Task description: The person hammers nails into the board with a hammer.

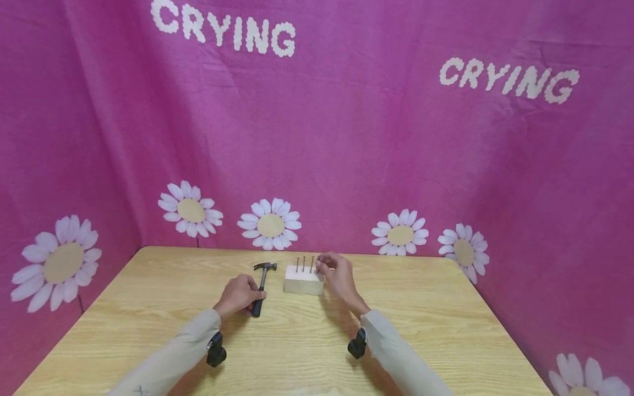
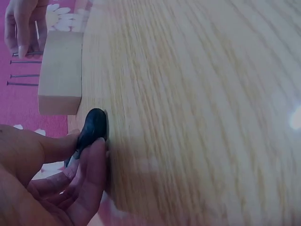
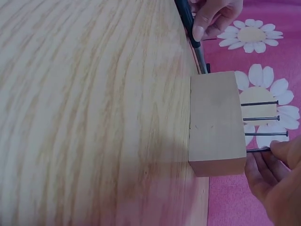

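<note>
A pale wooden block (image 1: 304, 284) rests on the table with several nails (image 3: 261, 118) standing upright from its top. My right hand (image 1: 338, 275) is at the block's right end, its thumb and fingers pinching the rightmost nail (image 3: 257, 150) near the head. To the left of the block lies a claw hammer (image 1: 264, 278) with a black grip and a metal head pointing away from me. My left hand (image 1: 239, 294) holds the hammer's black handle (image 2: 94, 126) between thumb and fingers, low over the tabletop.
The light wood-grain table (image 1: 277, 357) reaches back to a pink curtain (image 1: 327, 137) printed with daisies and lettering. More of this cloth hangs along the left and right sides. A black wrist camera (image 1: 216, 350) is strapped on the left sleeve, another camera (image 1: 356, 344) on the right.
</note>
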Motion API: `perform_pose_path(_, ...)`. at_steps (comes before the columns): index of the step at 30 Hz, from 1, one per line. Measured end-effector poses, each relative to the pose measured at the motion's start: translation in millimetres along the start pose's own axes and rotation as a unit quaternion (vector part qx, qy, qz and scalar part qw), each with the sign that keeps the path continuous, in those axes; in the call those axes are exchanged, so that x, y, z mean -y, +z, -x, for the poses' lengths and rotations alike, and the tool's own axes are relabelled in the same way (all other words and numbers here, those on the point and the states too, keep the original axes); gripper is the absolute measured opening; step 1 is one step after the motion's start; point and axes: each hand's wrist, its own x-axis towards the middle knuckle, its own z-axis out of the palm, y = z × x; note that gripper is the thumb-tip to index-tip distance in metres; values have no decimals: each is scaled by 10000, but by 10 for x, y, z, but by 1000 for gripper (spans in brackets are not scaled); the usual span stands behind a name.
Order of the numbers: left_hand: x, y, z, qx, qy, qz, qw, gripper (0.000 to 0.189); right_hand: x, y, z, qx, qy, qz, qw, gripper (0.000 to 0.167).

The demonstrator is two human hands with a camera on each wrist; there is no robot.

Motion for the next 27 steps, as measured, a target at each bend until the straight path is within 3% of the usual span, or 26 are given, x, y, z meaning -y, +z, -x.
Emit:
perform_pose_path(8, 6, 38, -3, -174, 56, -267, 9995, 21, -14, -39, -36, 169, -101, 69, 9998, 6)
perform_pose_path(18, 17, 11, 4, -234, 159, -282, 9992, 24, -18, -37, -69, 205, 79, -161, 9996, 7)
perform_pose_path(21, 4, -25, 15, -407, 400, -511, 9971, 30, -14, -53, -82, 291, 125, -302, 9990, 8)
perform_pose_path(24, -26, -69, 32, -548, 898, -655, 9923, 35, -11, -87, -97, 421, 106, -247, 9988, 11)
perform_pose_path(27, -63, -122, 60, -305, 1581, -452, 9859, 44, 13, -178, -114, 568, -21, 173, 9982, 14)
